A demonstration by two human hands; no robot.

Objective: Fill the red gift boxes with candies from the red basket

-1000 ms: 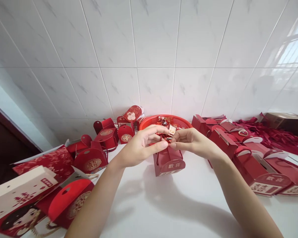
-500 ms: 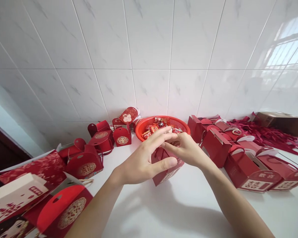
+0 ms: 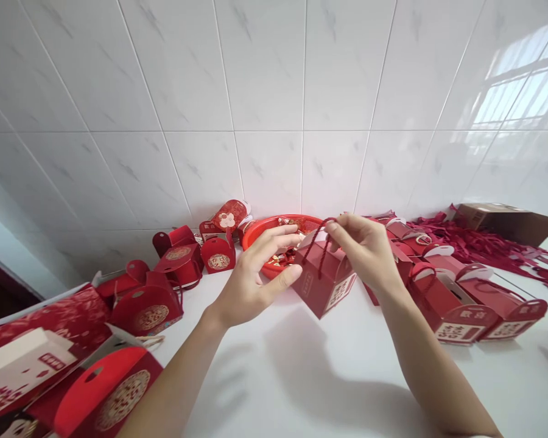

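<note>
A dark red gift box (image 3: 320, 277) with cream lettering on one side hangs slightly tilted above the white table. Its twisted red cord handle (image 3: 322, 252) is pinched between the thumb and fingers of my right hand (image 3: 363, 246). My left hand (image 3: 258, 274) is spread open just left of the box, holding nothing; its thumb tip comes close to the box's side. Behind both hands, a red plastic basket (image 3: 254, 230) of wrapped sweets (image 3: 281, 258) stands by the wall, partly hidden by my left hand and the box.
Several red gift boxes (image 3: 176, 263) and a white-and-red carton (image 3: 25, 359) line the left side. More dark red boxes (image 3: 454, 310) stand at the right. Beyond them are a heap of crimson ribbons (image 3: 475, 243) and a brown cardboard box (image 3: 506, 222). White tiles (image 3: 269, 164) rise behind.
The box has swung right and up, with its cord handle now visible in my right hand. My left hand has moved left, away from the box top. The view has shifted slightly right.
</note>
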